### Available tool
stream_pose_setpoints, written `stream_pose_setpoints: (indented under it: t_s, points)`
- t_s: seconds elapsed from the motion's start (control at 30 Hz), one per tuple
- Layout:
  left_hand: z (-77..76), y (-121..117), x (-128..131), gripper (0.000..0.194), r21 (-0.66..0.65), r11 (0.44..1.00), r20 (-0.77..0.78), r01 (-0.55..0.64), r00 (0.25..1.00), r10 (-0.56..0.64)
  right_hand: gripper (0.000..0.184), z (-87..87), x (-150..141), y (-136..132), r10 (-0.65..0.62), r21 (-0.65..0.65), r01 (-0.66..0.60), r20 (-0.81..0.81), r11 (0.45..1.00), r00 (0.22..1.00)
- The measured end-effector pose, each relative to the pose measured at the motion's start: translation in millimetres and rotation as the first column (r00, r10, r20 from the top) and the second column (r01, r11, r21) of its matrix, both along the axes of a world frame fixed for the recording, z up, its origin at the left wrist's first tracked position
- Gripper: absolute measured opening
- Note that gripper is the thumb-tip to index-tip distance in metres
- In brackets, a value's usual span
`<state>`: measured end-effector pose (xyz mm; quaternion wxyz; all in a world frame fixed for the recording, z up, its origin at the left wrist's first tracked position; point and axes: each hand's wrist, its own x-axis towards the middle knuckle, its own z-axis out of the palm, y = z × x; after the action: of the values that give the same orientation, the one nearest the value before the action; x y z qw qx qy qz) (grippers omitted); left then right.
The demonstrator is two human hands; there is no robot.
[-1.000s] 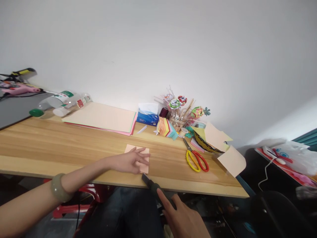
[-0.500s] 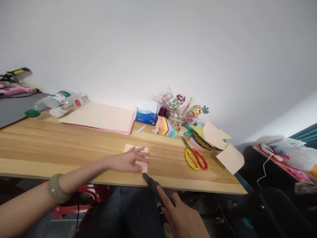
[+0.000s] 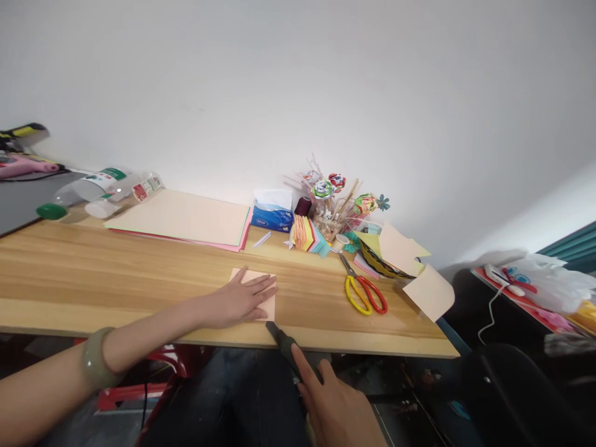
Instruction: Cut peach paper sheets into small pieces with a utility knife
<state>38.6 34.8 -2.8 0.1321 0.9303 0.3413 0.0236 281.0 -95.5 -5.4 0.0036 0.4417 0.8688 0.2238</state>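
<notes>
My left hand (image 3: 242, 301) lies flat with fingers spread over a small peach-coloured paper (image 3: 267, 312) near the front edge of the wooden table (image 3: 139, 279). The hand covers much of the sheet. A dark utility knife (image 3: 283, 343) is in my right hand (image 3: 335, 397), the index finger stretched along its handle. Its tip points up and left and rests at the lower edge of the paper; whether it touches the sheet I cannot tell. To the right lie scissors (image 3: 363, 292) with one yellow and one red handle.
Behind, a stack of large coloured paper (image 3: 181, 217), a blue tissue pack (image 3: 272, 217), folded paper pieces (image 3: 307, 234) and paper flowers (image 3: 323, 189) line the wall. Plastic bottles (image 3: 93, 186) lie at left. Loose peach sheets (image 3: 429, 292) hang near the right end.
My view has shifted slightly, so the table things sit a little further left. My left hand's fingers have spread a bit on the paper. The knife stays at the paper's lower edge.
</notes>
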Motion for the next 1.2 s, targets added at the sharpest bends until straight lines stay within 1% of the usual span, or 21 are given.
stream_pose_setpoints:
  t_s: [0.07,0.13,0.2,0.3,0.43,0.5,0.6,0.7,0.8,0.93,1.03,1.2]
  points:
    - [-3.5,1.6,-0.9,0.055,0.058,0.998,-0.007,0.015,1.0,-0.015,0.052,1.4,0.6,-0.1,-0.012,-0.03,0.012,-0.005,0.999,1.0]
    - [-5.8,2.8,-1.2,0.056,0.083,0.996,-0.015,0.016,1.0,-0.015,0.054,2.6,1.8,-0.1,-0.028,-0.059,0.027,0.0,0.998,1.0]
    - [-5.6,2.7,-0.9,0.057,0.075,0.997,-0.024,0.01,1.0,-0.009,0.055,3.1,3.2,-0.4,-0.039,-0.078,0.039,0.005,0.996,0.999]
    - [-1.4,0.4,-0.1,0.058,0.041,0.999,-0.045,0.001,0.999,0.001,0.055,3.8,3.6,-1.6,-0.038,-0.107,0.039,0.012,0.994,0.999]
    - [2.4,0.7,-0.1,0.059,0.02,1.0,-0.083,-0.016,0.996,0.017,0.054,10.1,-1.2,0.3,-0.086,-0.163,0.091,0.035,0.982,0.996]
    - [0.9,6.0,-0.7,0.059,0.034,0.999,-0.082,-0.027,0.996,0.03,0.052,17.0,-5.9,6.7,-0.138,-0.205,0.146,0.052,0.968,0.989]
    - [-3.5,19.0,-2.5,0.059,0.056,0.997,-0.079,-0.054,0.995,0.059,0.049,29.5,-13.7,23.3,-0.216,-0.291,0.228,0.074,0.929,0.974]
    - [-7.2,31.1,-5.3,0.059,0.068,0.994,-0.079,-0.081,0.993,0.086,0.048,37.6,-18.3,39.5,-0.243,-0.344,0.254,0.075,0.904,0.967]
    - [-9.7,36.5,-7.7,0.059,0.074,0.992,-0.073,-0.098,0.992,0.103,0.048,37.1,-18.6,46.2,-0.246,-0.343,0.261,0.088,0.902,0.965]
    - [-12.7,37.2,-8.6,0.059,0.082,0.991,-0.059,-0.102,0.992,0.107,0.049,31.1,-16.4,43.5,-0.225,-0.3,0.241,0.087,0.923,0.97]
    - [-14.4,37.5,-8.4,0.058,0.09,0.991,-0.052,-0.096,0.994,0.101,0.049,29.9,-16.2,42.3,-0.213,-0.285,0.228,0.085,0.931,0.973]
    - [-15.4,38.3,-9.0,0.057,0.104,0.99,-0.046,-0.093,0.994,0.098,0.049,32.6,-19.3,45.3,-0.224,-0.296,0.251,0.121,0.922,0.967]
